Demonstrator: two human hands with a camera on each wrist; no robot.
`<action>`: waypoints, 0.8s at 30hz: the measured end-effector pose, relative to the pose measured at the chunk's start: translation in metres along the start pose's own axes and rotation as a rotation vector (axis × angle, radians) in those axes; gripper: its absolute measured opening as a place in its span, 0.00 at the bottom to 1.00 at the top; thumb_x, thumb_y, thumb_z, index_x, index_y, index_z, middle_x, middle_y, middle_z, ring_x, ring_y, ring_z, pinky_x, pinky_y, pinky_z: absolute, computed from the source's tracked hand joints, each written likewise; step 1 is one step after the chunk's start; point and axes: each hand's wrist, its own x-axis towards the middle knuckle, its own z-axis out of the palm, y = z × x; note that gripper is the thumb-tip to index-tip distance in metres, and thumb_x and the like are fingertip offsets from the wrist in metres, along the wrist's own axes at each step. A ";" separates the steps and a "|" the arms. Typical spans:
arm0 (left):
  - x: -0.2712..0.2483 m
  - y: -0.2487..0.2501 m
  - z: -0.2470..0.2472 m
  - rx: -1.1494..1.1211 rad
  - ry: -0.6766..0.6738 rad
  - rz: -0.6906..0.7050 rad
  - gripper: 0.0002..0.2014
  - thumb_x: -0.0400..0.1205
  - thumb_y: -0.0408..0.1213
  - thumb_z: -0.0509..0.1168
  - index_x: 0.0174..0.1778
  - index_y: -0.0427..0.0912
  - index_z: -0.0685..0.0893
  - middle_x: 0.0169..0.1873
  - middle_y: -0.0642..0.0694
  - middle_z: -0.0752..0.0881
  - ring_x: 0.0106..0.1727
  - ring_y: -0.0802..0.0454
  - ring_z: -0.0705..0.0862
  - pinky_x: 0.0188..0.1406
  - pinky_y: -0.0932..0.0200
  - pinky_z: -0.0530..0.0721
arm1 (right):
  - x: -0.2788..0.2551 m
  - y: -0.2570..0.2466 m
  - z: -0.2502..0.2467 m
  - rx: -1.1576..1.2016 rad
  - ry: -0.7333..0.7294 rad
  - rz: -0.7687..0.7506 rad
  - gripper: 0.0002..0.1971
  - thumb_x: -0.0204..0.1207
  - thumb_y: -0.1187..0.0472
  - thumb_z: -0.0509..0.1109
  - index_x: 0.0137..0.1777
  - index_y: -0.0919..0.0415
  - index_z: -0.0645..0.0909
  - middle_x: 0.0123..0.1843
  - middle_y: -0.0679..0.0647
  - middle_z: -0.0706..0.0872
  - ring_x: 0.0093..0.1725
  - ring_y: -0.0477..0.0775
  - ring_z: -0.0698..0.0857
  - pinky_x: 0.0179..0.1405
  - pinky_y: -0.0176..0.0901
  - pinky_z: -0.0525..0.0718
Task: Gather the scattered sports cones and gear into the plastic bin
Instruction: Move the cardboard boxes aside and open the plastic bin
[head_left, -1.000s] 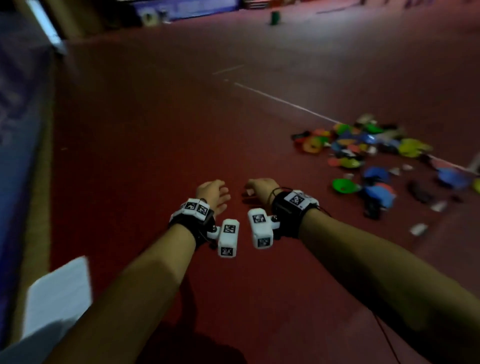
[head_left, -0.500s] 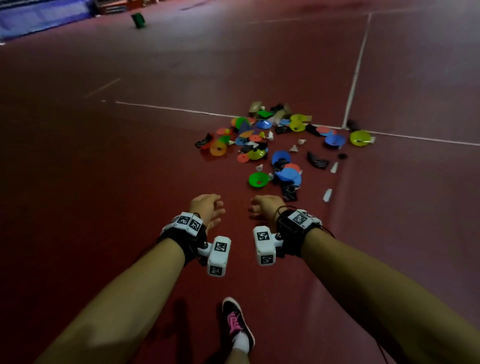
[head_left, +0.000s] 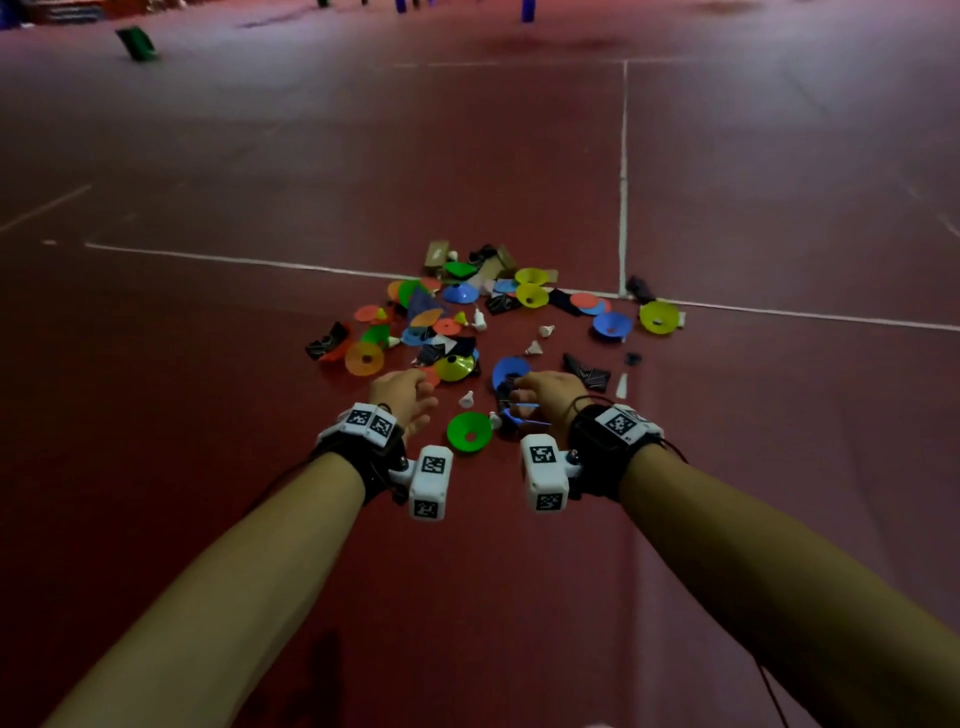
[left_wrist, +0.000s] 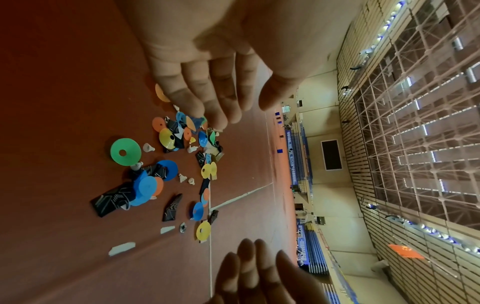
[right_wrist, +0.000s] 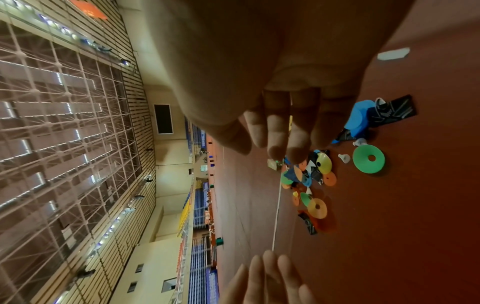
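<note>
Left hand (head_left: 402, 395) and right hand (head_left: 550, 395) empty, fingers loose, above green disc cone (head_left: 469, 433). Shuttlecock (head_left: 466, 399) just beyond cone; black pouch (head_left: 587, 373) beyond-right; green bin (head_left: 136, 43) far beyond-left.

Glossy plastic cones (head_left: 469, 432) (matt red floor (head_left: 208, 364) beneath)

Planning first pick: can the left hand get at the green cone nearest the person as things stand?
Probably yes. The left hand hovers empty with relaxed fingers just left of the green cone, which lies alone on bare floor, only a shuttlecock nearby.
</note>
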 end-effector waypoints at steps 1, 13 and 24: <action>0.019 0.011 0.004 -0.004 -0.013 -0.006 0.04 0.84 0.37 0.62 0.46 0.44 0.81 0.37 0.48 0.85 0.34 0.52 0.83 0.31 0.59 0.75 | 0.018 -0.010 0.002 -0.013 0.016 -0.001 0.07 0.81 0.68 0.63 0.54 0.67 0.80 0.32 0.58 0.76 0.30 0.55 0.72 0.30 0.44 0.68; 0.283 0.118 -0.021 -0.039 0.114 -0.058 0.05 0.83 0.37 0.62 0.52 0.43 0.82 0.37 0.49 0.84 0.36 0.51 0.84 0.33 0.58 0.77 | 0.311 -0.107 0.162 -0.114 -0.141 0.117 0.09 0.80 0.66 0.64 0.50 0.68 0.84 0.41 0.55 0.82 0.33 0.57 0.80 0.28 0.43 0.77; 0.490 0.242 -0.185 -0.247 0.442 -0.048 0.04 0.83 0.39 0.62 0.48 0.45 0.82 0.41 0.50 0.86 0.42 0.52 0.86 0.40 0.57 0.80 | 0.468 -0.204 0.448 -0.331 -0.564 0.097 0.04 0.81 0.68 0.61 0.50 0.67 0.77 0.31 0.56 0.69 0.27 0.52 0.68 0.30 0.40 0.62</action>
